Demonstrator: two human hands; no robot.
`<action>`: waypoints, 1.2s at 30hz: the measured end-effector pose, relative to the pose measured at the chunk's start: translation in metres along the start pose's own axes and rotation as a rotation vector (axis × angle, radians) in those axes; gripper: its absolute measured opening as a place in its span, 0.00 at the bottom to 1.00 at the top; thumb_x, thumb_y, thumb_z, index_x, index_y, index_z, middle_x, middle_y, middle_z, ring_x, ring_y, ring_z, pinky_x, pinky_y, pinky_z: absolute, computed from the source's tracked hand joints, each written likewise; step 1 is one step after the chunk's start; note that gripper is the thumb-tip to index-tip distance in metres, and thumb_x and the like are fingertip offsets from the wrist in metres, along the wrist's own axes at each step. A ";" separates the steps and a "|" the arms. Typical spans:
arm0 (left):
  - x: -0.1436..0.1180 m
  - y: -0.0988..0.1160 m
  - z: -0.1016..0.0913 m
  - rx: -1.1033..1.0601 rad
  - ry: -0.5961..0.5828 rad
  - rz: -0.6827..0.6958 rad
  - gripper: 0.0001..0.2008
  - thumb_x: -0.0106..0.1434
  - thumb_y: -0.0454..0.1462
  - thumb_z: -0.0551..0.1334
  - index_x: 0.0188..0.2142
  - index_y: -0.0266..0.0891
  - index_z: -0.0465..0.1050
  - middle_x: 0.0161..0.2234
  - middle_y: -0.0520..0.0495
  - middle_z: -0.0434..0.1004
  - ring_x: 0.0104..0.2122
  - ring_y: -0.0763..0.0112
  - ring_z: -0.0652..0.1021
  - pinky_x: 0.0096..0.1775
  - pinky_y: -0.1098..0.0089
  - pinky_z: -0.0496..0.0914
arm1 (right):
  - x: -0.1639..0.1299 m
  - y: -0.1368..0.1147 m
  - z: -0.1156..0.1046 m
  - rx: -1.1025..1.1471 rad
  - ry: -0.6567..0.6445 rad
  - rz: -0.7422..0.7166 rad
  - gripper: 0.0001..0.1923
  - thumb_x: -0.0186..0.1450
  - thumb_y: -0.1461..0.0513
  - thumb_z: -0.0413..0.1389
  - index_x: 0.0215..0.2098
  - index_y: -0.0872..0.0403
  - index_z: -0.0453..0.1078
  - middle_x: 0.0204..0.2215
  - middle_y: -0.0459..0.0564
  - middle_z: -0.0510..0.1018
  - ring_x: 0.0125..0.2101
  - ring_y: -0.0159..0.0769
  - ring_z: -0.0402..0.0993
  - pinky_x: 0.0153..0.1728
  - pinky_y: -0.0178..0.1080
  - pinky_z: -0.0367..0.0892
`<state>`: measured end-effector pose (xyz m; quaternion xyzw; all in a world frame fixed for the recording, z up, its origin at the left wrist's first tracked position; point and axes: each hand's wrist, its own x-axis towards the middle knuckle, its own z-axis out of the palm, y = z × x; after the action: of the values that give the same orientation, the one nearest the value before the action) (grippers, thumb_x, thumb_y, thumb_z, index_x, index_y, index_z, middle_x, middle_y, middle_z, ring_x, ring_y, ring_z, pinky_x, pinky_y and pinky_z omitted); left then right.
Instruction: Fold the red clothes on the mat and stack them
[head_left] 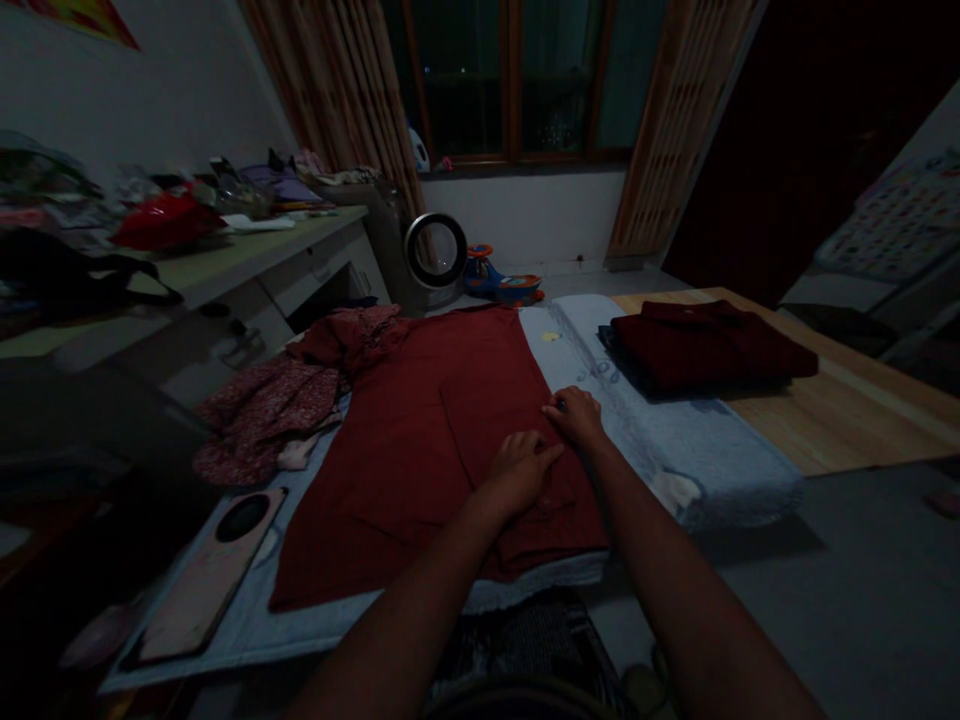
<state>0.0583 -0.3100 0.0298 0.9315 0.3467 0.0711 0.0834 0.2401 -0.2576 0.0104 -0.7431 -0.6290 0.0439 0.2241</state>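
A dark red garment lies spread out on a pale blue cloth, with a narrower flap, perhaps a sleeve, folded over its right side. My left hand rests on that flap, its fingers bent and drawn together on the fabric. Just beyond it, my right hand pinches the garment's right edge. The room is dim, so the fingertips of both hands are hard to make out.
On the right, folded dark red clothes are stacked. A patterned garment lies bunched at the left, near a pink phone-shaped object. A cluttered desk, front-loading washer and blue ride-on toy stand behind.
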 end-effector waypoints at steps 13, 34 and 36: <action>0.000 0.001 0.000 -0.063 0.009 -0.008 0.20 0.69 0.37 0.52 0.59 0.53 0.64 0.54 0.48 0.65 0.52 0.62 0.65 0.54 0.61 0.61 | -0.010 0.026 -0.010 0.138 -0.172 -0.282 0.17 0.56 0.57 0.62 0.44 0.49 0.69 0.46 0.49 0.71 0.49 0.42 0.64 0.52 0.43 0.56; -0.002 0.001 0.001 -0.019 0.026 0.019 0.23 0.67 0.34 0.53 0.61 0.49 0.62 0.61 0.48 0.62 0.55 0.59 0.63 0.56 0.58 0.59 | 0.004 0.020 -0.002 0.060 -0.054 -0.076 0.16 0.62 0.48 0.56 0.38 0.51 0.71 0.40 0.49 0.74 0.44 0.40 0.68 0.45 0.41 0.60; -0.002 0.001 0.000 -0.026 0.016 0.026 0.23 0.67 0.34 0.53 0.61 0.49 0.62 0.61 0.48 0.62 0.55 0.59 0.63 0.56 0.58 0.60 | -0.002 0.025 -0.004 0.081 -0.085 -0.151 0.20 0.59 0.48 0.59 0.43 0.52 0.70 0.43 0.50 0.73 0.46 0.40 0.68 0.47 0.41 0.60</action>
<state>0.0571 -0.3120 0.0296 0.9342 0.3341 0.0844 0.0919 0.2641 -0.2632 0.0040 -0.6814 -0.6899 0.0837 0.2295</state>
